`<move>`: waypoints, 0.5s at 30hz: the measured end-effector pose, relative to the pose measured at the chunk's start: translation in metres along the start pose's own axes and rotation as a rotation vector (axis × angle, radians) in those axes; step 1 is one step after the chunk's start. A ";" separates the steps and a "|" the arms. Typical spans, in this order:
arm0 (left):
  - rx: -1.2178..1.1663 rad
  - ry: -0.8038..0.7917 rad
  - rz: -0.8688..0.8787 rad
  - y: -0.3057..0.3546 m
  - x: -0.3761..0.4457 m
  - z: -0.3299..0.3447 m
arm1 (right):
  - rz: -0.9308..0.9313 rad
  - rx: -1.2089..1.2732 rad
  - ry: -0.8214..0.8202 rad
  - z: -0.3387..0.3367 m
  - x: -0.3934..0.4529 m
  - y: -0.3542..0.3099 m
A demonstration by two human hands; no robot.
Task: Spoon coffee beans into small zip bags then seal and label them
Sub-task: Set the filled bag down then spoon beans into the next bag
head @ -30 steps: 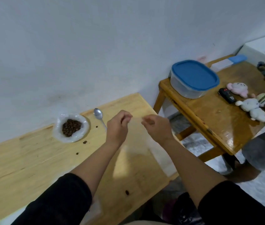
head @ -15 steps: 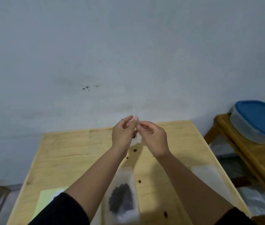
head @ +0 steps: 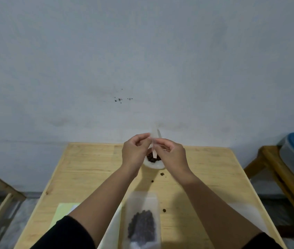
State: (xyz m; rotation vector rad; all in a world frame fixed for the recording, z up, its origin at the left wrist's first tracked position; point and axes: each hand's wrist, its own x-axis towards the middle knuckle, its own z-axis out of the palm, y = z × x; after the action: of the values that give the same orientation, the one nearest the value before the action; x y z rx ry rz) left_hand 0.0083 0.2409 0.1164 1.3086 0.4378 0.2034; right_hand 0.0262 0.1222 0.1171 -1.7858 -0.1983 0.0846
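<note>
In the head view, an empty zip bag (head: 154,141) is held at the centre of the frame, above the bowl of coffee beans (head: 153,159) on the wooden table (head: 92,169). It is pinched between the left hand (head: 135,151) and the right hand (head: 171,153), which are brought close together at what seems to be its mouth, though the clear film is hard to trace. The bag is judged light, limp and slippery, best gripped by its stiffer zip edges. Its long axis appears to run up and down the frame, seen nearly edge-on. A filled bag (head: 142,224) lies at the lower centre, lengthwise toward the viewer.
</note>
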 end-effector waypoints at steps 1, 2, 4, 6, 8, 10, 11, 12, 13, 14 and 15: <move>0.032 0.007 0.012 0.000 0.000 0.000 | -0.013 -0.043 0.010 0.002 0.001 0.000; 0.062 0.012 0.023 0.001 -0.001 0.001 | -0.029 -0.085 0.021 0.003 0.002 0.001; 0.118 0.029 0.042 0.001 -0.001 0.002 | -0.058 -0.152 0.040 0.006 0.003 0.001; 0.167 0.043 0.058 0.000 0.000 0.001 | -0.072 -0.196 0.057 0.006 0.004 0.002; 0.213 0.045 0.073 -0.001 0.001 0.000 | -0.066 -0.212 0.073 0.005 0.004 0.002; 0.253 0.048 0.090 -0.002 0.001 -0.001 | -0.063 -0.215 0.088 0.005 0.004 0.001; 0.274 0.049 0.095 -0.002 0.001 -0.001 | -0.061 -0.208 0.097 0.005 0.004 0.002; 0.294 0.050 0.100 -0.002 0.001 -0.001 | -0.055 -0.193 0.105 0.005 0.004 0.002; 0.310 0.048 0.104 -0.002 0.001 -0.001 | -0.050 -0.185 0.112 0.006 0.004 0.003; 0.319 0.048 0.105 -0.002 0.001 -0.001 | -0.056 -0.196 0.121 0.007 0.003 0.004; 0.321 0.047 0.105 -0.002 0.001 -0.001 | -0.074 -0.221 0.130 0.008 0.003 0.006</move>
State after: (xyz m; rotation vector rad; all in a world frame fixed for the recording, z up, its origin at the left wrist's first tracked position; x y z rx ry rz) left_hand 0.0090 0.2415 0.1145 1.6468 0.4543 0.2596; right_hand 0.0285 0.1294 0.1099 -1.9945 -0.1854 -0.1102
